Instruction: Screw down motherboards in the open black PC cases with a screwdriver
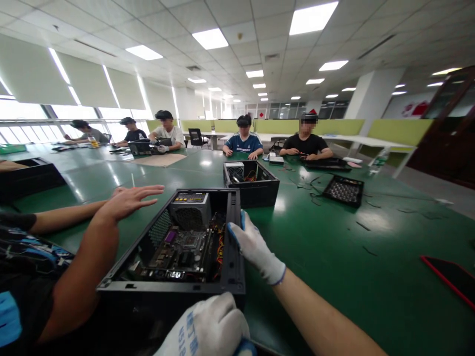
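An open black computer case [232, 277] lies on the green table in front of me. Inside it are a grey power supply [191, 210], a motherboard [185, 247] with a purple connector, and red and yellow wires [220, 249]. My right hand [256, 244], in a white glove with blue fingertips, grips the case's right wall, thumb at the top edge. Just in front of the case's near side, my gloved left hand [213, 324] is closed with curled fingers. What it holds, if anything, is hidden.
At my left, a co-worker's bare hand [128, 200] hovers flat near the case's left edge. Another open case [256, 190] stands just beyond. A black tray-like part [343, 190] and loose cable bits lie rightward, with a red-edged dark object [451, 279]. Several people sit across the table.
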{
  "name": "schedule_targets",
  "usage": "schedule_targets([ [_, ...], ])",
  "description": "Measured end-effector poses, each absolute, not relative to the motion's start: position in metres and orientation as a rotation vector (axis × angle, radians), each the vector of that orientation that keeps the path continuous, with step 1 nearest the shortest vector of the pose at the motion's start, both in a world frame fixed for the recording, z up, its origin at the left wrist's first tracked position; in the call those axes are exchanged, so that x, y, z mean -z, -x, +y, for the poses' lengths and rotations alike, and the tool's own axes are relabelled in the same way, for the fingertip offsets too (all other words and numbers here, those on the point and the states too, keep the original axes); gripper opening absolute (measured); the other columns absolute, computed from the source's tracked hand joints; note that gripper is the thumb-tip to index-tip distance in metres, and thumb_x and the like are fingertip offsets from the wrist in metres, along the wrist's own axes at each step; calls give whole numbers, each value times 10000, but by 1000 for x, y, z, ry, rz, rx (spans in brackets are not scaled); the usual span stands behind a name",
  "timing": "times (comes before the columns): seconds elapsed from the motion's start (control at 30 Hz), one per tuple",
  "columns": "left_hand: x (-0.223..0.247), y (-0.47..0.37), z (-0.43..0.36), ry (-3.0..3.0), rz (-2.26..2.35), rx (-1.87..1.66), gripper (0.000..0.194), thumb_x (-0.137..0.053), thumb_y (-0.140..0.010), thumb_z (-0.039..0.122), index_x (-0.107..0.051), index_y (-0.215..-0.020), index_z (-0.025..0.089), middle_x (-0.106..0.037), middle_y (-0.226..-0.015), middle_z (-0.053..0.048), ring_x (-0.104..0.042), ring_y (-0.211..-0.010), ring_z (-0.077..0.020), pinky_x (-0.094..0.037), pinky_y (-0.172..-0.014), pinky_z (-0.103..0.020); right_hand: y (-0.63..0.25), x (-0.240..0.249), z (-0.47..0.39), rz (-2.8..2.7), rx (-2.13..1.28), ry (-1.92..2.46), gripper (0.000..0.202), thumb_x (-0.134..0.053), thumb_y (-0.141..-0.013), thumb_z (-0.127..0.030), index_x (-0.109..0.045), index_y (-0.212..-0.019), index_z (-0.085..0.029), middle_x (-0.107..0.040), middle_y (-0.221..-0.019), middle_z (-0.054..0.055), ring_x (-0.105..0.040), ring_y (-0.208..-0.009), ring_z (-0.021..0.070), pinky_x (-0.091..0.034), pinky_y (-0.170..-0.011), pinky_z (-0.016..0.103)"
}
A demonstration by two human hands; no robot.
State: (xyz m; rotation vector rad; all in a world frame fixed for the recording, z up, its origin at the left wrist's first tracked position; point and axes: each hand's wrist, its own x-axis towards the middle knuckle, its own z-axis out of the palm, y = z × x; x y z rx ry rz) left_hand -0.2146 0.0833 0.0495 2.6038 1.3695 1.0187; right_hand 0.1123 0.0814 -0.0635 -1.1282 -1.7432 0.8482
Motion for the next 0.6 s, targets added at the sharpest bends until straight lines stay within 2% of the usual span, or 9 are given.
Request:
schedule_targets([
  [0.1, -8, 150, 32, -2522, 1431, -978, 386, -291, -1003, 349, -655, -898, 275, -649, -844, -49, -702, -874, -229, -610, -657, -343, -79, 66, 102, -1828, -897, 1176, 783, -465, -960, -624, -379, -1572, -144, -460, -1584, 147, -410, -1473, 305, -321, -1215, 447],
  [0.2, 53, 80, -26, -2548, 1361, -881, 210, -494, -956, 386, -683, -921, 301, -707, -857, -53, -716, -821, -231, -636, -670, -324, -64, 63, 120, -2042, -860, 1133, 840, -386, -976, -676, -364, -1574, -87, -426, -1603, 167, -413, -1475, 276, -329, -1212, 390],
  [0.3, 120, 55, -47, -2557, 1489, -949, 239, -463, -982, 305, -679, -1084, 292, -751, -1029, -81, -740, -952, -257, -649, -852, -385, -72, 59, 146, -2283, -557, 1242, 816, -337, -995, -667, -370, -1567, -86, -429, -1603, 164, -428, -1464, 249, -338, -1197, 344],
  [0.4, 174, 63, -36, -2660, 1588, -1019, 327, -411, -992, 173, -651, -1194, 265, -748, -1130, -93, -740, -1042, -265, -639, -909, -414, -94, 54, 184, -2317, -336, 1419, 870, -415, -971, -645, -310, -1579, -31, -342, -1636, 221, -346, -1503, 299, -282, -1219, 376],
  [0.5, 202, 70, -21, -2770, 1661, -1134, 416, -393, -968, 45, -627, -1251, 241, -735, -1189, -127, -736, -1080, -290, -647, -887, -436, -119, 46, 230, -2310, -181, 1564, 864, -488, -948, -564, -290, -1575, -3, -261, -1655, 259, -229, -1537, 356, -188, -1240, 430],
  [0.6, 202, 65, -17, -2687, 1801, -1198, 368, -385, -999, 76, -629, -1221, 238, -743, -1168, -127, -747, -1046, -288, -654, -850, -422, -142, 41, 266, -2316, -56, 1701, 868, -546, -909, -510, -292, -1572, -10, -254, -1650, 272, -204, -1528, 394, -163, -1225, 497],
])
